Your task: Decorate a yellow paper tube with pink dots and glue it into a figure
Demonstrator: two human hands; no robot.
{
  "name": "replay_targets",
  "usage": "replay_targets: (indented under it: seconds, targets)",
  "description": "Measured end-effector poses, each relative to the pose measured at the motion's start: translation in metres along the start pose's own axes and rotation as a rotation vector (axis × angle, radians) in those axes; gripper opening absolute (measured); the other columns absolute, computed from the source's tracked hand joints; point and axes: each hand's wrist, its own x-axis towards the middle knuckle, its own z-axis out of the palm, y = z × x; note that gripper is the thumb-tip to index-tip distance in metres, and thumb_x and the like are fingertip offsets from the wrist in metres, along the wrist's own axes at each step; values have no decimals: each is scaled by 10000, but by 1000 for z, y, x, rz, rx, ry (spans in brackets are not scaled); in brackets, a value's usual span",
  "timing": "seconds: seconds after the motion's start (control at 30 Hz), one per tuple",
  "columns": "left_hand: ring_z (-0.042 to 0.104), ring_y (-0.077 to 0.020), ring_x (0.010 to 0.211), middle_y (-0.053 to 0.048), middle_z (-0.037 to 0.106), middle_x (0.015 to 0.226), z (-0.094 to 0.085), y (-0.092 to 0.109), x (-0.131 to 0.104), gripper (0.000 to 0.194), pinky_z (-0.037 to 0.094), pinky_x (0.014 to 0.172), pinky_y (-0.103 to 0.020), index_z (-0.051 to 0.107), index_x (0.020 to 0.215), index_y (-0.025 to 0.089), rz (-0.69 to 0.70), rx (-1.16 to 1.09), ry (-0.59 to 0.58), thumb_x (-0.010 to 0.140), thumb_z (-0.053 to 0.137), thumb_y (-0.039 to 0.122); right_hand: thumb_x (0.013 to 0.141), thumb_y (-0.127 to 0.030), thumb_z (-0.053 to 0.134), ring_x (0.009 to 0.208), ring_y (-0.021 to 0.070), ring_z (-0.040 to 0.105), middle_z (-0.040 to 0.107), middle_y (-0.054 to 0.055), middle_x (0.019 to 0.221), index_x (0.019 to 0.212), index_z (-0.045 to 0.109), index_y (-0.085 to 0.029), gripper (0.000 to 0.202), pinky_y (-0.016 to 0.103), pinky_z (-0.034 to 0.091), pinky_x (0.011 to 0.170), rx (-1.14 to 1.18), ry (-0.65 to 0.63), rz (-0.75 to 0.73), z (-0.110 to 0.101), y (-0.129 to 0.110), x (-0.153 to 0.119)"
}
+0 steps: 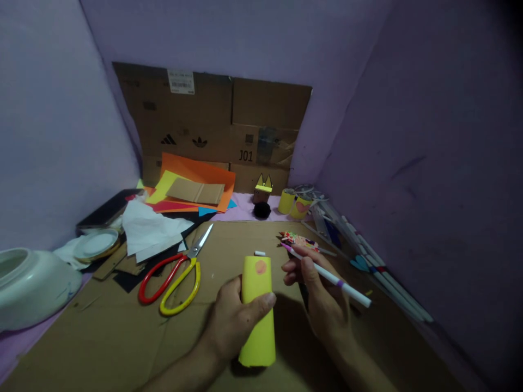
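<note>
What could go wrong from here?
The white pen in the right hand looks uncapped, so its tip might leave a stray mark on the yellow roll. The left hand might knock the scissors lying beside it. The small white piece beyond the roll could get nudged away.

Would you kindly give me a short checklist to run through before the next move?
1. Left hand gripping the yellow tube: ok, thumb across its front.
2. Right hand holding the pen: ok.
3. Pen clear of the yellow tube: ok, there is a gap between them.
4. Scissors away from both hands: ok, lying to the left.
5. Orange spot on the tube dry: cannot tell.
</note>
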Motion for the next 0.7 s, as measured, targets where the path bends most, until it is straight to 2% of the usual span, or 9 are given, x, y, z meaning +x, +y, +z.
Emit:
replay_targets:
  seconds: [0.1,0.2,0.33,0.43,0.7]
  targets:
    - [448,-122,590,-1,523,667,0,0,-1,347,390,523,-230,543,793,139,14,9,-1,653,668,430,799,-516,623,518,93,606,682,-9,608,889,735,-240,311,190,508,511,-4,44,-15,0,-3,-3]
    - [444,-119,573,6,515,649,1,0,-1,338,386,512,-229,546,785,140,17,9,2,655,664,429,793,-483,643,492,85,591,657,-12,558,784,751,-223,281,168,487,481,-72,69,-94,1,-6,-5]
    - [469,-127,586,-3,537,670,1,-2,1,330,396,519,-230,565,812,137,27,11,-14,675,660,422,823,-339,640,492,87,593,638,-32,552,782,731,-233,146,160,488,468,-118,-23,-203,4,-8,-7]
    - [485,-135,602,-13,555,692,0,-4,2,353,405,528,-233,570,832,136,39,22,-25,681,661,441,848,-241,602,527,88,606,647,-34,604,813,713,-243,117,163,500,499,-169,-75,-236,4,-5,-8]
    - [479,-140,609,-16,549,691,0,-1,1,326,400,535,-242,566,838,131,21,52,-18,681,643,405,859,-218,582,546,90,616,661,-31,640,827,704,-246,129,163,494,510,-230,-112,-238,3,0,-7]
